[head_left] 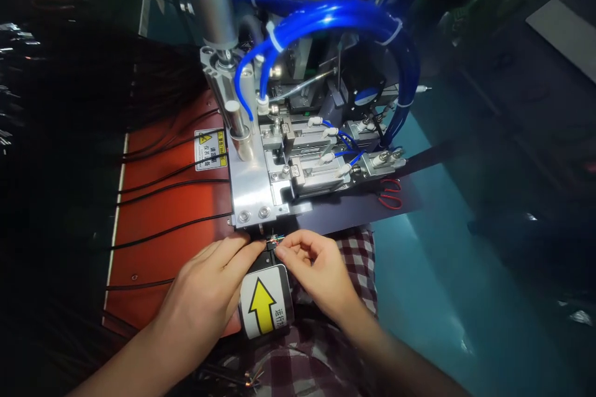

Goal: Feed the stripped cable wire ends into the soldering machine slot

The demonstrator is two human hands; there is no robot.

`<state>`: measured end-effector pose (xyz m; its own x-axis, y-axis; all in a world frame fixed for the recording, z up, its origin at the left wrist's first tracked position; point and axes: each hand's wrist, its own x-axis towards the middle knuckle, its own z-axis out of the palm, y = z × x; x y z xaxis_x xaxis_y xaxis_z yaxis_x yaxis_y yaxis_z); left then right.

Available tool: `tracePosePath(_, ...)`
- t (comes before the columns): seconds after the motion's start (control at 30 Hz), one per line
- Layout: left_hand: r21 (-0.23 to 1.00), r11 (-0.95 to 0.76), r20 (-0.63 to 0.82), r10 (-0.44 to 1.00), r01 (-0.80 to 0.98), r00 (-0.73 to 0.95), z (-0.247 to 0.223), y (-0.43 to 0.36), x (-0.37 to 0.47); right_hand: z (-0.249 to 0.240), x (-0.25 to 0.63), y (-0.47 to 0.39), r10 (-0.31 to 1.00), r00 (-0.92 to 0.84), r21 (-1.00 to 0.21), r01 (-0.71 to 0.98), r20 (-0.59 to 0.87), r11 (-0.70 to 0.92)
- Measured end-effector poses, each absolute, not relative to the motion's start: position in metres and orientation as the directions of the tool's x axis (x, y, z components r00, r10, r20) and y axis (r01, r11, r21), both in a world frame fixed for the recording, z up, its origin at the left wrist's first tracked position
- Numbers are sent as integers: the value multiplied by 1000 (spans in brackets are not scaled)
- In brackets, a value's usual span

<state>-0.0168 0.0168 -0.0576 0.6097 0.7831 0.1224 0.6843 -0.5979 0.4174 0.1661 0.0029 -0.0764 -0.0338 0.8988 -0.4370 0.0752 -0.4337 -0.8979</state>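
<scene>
Dark edges blur the room around a glossy teal floor (410, 285) and an orange-red panel (158, 211). Fingertips partly hide thin multicoloured wires (274, 240) at the front of a silver metal machine (251, 192). The left hand (205, 285) reaches in with fingers together; its grip cannot be told. The right hand (321, 267), curled, pinches the wires between thumb and forefinger.
</scene>
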Motion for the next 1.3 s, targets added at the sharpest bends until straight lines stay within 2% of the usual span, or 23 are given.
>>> tracePosePath(0.1,403,-591,110,790,699,604,-59,15,-17,-67,166,2,973,42,-891,394,-229,-227)
tracePosePath(0.17,389,-577,95,800,718,592,-59,14,-17,-61,167,2,999,-3,-803,595,-47,-36)
tracePosePath(0.23,378,-572,89,805,728,587,-58,13,-16,-58,168,4,997,-64,-731,678,47,78)
tracePosePath(0.27,374,-573,90,805,730,586,-58,13,-16,-59,168,5,996,-71,-728,681,52,86)
tracePosePath(0.33,369,-577,98,803,728,587,-57,14,-15,-63,170,8,999,-36,-804,594,-36,-7)
tracePosePath(0.4,371,-582,105,801,724,590,-55,14,-14,-70,171,12,970,-38,-904,374,-240,-209)
tracePosePath(0.47,372,-588,113,796,718,594,-55,15,-13,-75,174,16,908,-106,-908,160,-406,-387)
tracePosePath(0.5,372,-592,117,794,715,596,-54,16,-13,-77,175,17,891,-120,-898,108,-437,-426)
tracePosePath(0.57,371,-600,128,789,709,600,-55,16,-12,-78,176,19,910,-69,-910,108,-408,-400)
tracePosePath(0.77,350,-612,179,786,709,591,-55,16,-11,-77,161,18,967,44,-913,323,-250,-251)
tracePosePath(0.97,373,-600,175,795,708,581,-54,18,-9,-81,157,12,987,94,-932,328,-128,-153)
tracePosePath(1.17,410,-574,124,805,708,581,-56,16,-11,-83,163,9,972,88,-930,282,-219,-235)
tracePosePath(1.3,392,-575,107,804,718,585,-57,15,-12,-85,166,20,892,-32,-892,-15,-452,-452)
